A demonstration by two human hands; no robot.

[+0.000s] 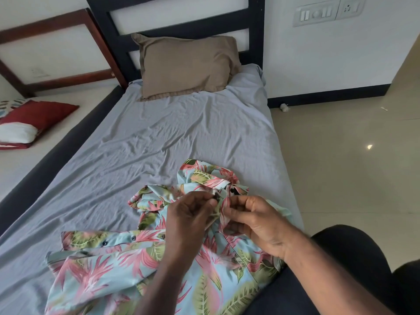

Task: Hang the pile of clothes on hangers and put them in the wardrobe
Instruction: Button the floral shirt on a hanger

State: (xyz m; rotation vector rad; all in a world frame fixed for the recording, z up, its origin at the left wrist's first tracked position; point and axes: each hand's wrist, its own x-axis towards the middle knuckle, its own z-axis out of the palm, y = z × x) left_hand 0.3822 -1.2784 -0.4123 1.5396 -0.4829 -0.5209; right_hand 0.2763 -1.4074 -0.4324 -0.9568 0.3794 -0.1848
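A light blue shirt (109,264) printed with pink and green leaves lies crumpled on the near end of the bed (159,137), its button placket with dark buttons facing left. My left hand (191,214) and my right hand (254,221) meet over the shirt's upper part, just below the collar. Each pinches an edge of the shirt's front opening between thumb and fingers. No hanger and no wardrobe are in view.
A brown pillow (186,64) leans on the dark headboard (175,17). A second bed at the left carries a red cushion (38,114) and a white one. Tiled floor (354,155) runs along the right. My dark-clothed knee (354,253) is at bottom right.
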